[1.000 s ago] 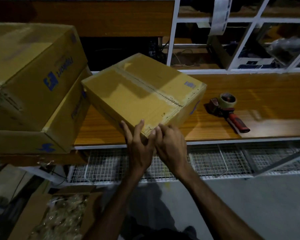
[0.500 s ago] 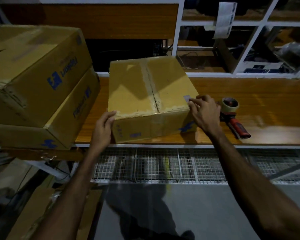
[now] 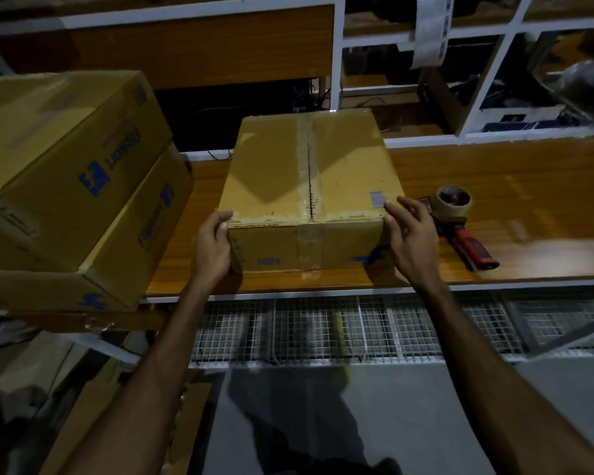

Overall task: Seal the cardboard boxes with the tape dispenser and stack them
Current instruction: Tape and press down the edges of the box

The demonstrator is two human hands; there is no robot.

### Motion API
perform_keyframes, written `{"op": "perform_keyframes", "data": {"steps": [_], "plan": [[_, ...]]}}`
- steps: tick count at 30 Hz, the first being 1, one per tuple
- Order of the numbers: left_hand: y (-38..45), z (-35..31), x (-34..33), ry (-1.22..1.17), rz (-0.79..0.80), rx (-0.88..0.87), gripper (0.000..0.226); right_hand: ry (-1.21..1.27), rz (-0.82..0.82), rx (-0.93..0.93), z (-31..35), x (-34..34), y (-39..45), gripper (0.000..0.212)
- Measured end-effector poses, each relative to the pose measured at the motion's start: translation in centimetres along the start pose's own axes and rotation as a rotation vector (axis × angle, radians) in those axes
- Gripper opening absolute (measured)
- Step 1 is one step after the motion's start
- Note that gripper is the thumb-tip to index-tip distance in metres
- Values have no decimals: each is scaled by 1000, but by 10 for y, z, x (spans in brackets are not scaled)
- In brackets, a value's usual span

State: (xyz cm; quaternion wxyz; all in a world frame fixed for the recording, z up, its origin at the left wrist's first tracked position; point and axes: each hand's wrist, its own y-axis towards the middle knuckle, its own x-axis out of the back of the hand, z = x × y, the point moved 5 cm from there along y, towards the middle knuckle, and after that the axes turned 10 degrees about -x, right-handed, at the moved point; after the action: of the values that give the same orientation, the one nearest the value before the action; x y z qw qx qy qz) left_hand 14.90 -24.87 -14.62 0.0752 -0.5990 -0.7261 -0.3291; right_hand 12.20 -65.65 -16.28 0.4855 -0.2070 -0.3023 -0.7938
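Cardboard box (image 3: pixel 309 186): sitting flat on the wooden table (image 3: pixel 494 207), near the front edge, flaps down.
Seam: running front to back along the top, looks like old tape on it, dark slit showing partway, so probably wants a fresh strip.
Left hand (image 3: pixel 213 248): cupping the near left corner, thumb up on the top edge, fingers curled round the side.
Right hand (image 3: pixel 408 234): fingers mostly straight and spread, pressing on the near right corner beside the barcode sticker.
Tape dispenser (image 3: pixel 460 224): lying on the table just right of that box, red handle pointing forward, nobody holding it.
Stack (image 3: pixel 76 186): two boxes piled at the left, both closed, top one skewed a bit.
Progress: guessing two done, this one lined up and not taped yet, then onto the pile.
Contents: all boxes closed, can't tell what's inside.
Below: wire mesh shelf (image 3: pixel 323 330) under the table, too dim to say more.
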Motion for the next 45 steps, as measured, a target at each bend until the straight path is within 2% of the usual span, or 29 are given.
{"op": "perform_keyframes", "data": {"steps": [3, 6, 8, 14, 16, 19, 25, 32, 36, 39, 42, 45], "plan": [[-6, -21, -15, 265, -36, -75, 24, 69, -4, 16, -1, 13, 3, 33], [-13, -59, -53, 462, 84, -245, 21, 90, -112, -13, -19, 34, 5, 29], [-18, -87, -85, 517, 158, -359, 22, 28, -113, -57, -44, 48, 13, 31], [-21, -140, -169, 416, 309, -453, 35, -499, 221, -249, -136, 65, 47, 47], [-21, -153, -191, 387, 357, -456, 37, -582, 310, -261, -155, 65, 58, 51], [-24, -166, -214, 337, 382, -423, 39, -542, 413, -245, -168, 60, 78, 55], [-30, -176, -229, 233, 293, -342, 40, -347, 528, -238, -169, 51, 101, 40], [-50, -203, -253, 239, 248, -366, 45, -110, 469, -396, -177, 53, 102, 46], [-63, -215, -259, 230, 248, -376, 48, 212, 381, -534, -183, 71, 81, 51], [-67, -218, -258, 215, 260, -369, 45, 264, 247, -474, -178, 95, 65, 40], [-62, -223, -256, 147, 288, -283, 35, 311, 142, -403, -164, 118, 49, 35], [-54, -244, -252, -19, 205, -250, 23, 382, 83, -356, -138, 133, 31, 36]]}}
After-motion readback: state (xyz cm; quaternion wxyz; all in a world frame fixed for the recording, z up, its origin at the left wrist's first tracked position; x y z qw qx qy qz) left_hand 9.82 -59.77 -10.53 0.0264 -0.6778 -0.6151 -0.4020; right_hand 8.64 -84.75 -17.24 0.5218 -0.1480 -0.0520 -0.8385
